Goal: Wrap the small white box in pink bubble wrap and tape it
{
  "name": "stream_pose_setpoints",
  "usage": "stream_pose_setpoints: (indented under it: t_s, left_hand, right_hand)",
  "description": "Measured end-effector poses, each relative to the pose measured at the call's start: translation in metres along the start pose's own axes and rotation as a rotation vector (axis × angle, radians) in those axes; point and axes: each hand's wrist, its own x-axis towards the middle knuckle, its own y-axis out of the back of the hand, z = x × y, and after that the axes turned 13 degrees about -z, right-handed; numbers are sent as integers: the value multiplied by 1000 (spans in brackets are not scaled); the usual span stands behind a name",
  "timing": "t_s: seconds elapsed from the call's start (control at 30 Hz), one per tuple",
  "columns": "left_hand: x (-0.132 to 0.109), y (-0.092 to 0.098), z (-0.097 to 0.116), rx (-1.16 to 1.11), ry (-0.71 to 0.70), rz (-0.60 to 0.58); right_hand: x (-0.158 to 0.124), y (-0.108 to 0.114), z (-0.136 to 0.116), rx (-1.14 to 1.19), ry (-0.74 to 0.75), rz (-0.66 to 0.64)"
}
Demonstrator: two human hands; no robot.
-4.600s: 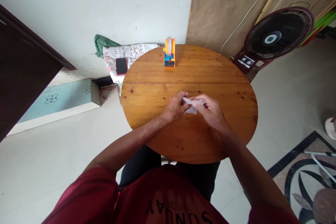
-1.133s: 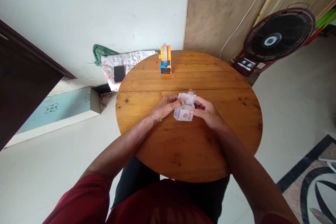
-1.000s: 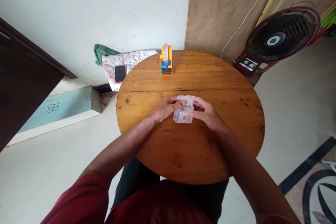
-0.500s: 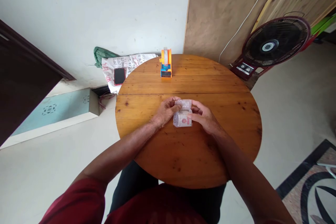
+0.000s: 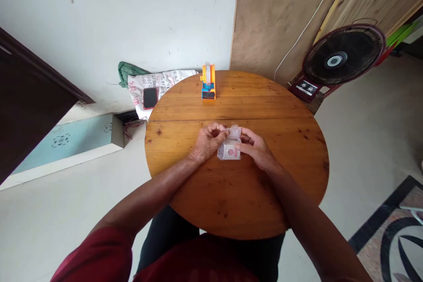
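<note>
Small pale box (image 5: 231,152), red-printed, lies in translucent, bubble-textured wrap (image 5: 235,132) near the middle of the round, knotted wooden tabletop (image 5: 228,198). Left hand (image 5: 206,142): fingers grasp the wrap's left side, tips partly hidden. Right hand (image 5: 257,148): fingers grasp the box's right edge. Print too small to read. Orange-and-blue dispenser (image 5: 208,92), farther back, holds a tape roll (image 5: 208,73).

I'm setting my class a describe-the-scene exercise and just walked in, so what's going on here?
A person at a wooden table is handling a small packet with red print, in translucent wrapping. The left hand is at the wrapping's left side; the right hand grips from the right. The wrapping's upper flap stands open. A tape dispenser stands at the far edge, untouched.
</note>
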Motion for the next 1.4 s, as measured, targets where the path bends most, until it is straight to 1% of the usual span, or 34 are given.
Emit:
stream_pose_setpoints:
  t_s: [0.1, 0.2, 0.37, 0.53, 0.7, 0.83, 0.93, 1.03, 1.13, 1.2, 1.3, 1.33, 1.4]
  left_hand:
    - [1, 1, 2, 15, -11, 20]
    - [3, 2, 3, -23, 20, 2]
    - [3, 2, 3, -71, 52, 7]
    - [0, 1, 0, -75, 85, 35]
    - [0, 3, -3, -66, 90, 21]
    - [-3, 7, 5, -80, 147, -17]
    - [-7, 9, 10, -103, 202, -78]
    - [-10, 10, 8, -151, 209, -151]
    - [-10, 11, 0, -185, 186, -180]
    - [-9, 12, -5, -197, 176, -188]
    - [-8, 14, -8, -205, 177, -185]
    - [-8, 14, -8, -203, 180, -185]
    - [-8, 15, -7, -197, 186, -184]
  right_hand:
    - [0, 0, 1, 5, 5, 3]
    - [0, -1, 2, 3, 2, 0]
    - [1, -5, 2, -19, -12, 44]
    - [3, -8, 2, -45, -50, 81]
    - [5, -11, 0, -96, -72, 86]
    - [5, -12, 1, -185, -81, 97]
    - [5, -9, 3, -365, -77, 144]
    - [7, -4, 7, -507, -56, 187]
    - [6, -1, 8, -472, -25, 190]
    - [2, -2, 7, -462, 25, 226]
    - [-6, -4, 3, -613, 144, 334]
    - [-7, -5, 2, -678, 174, 344]
    - [-8, -7, 2, -759, 186, 305]
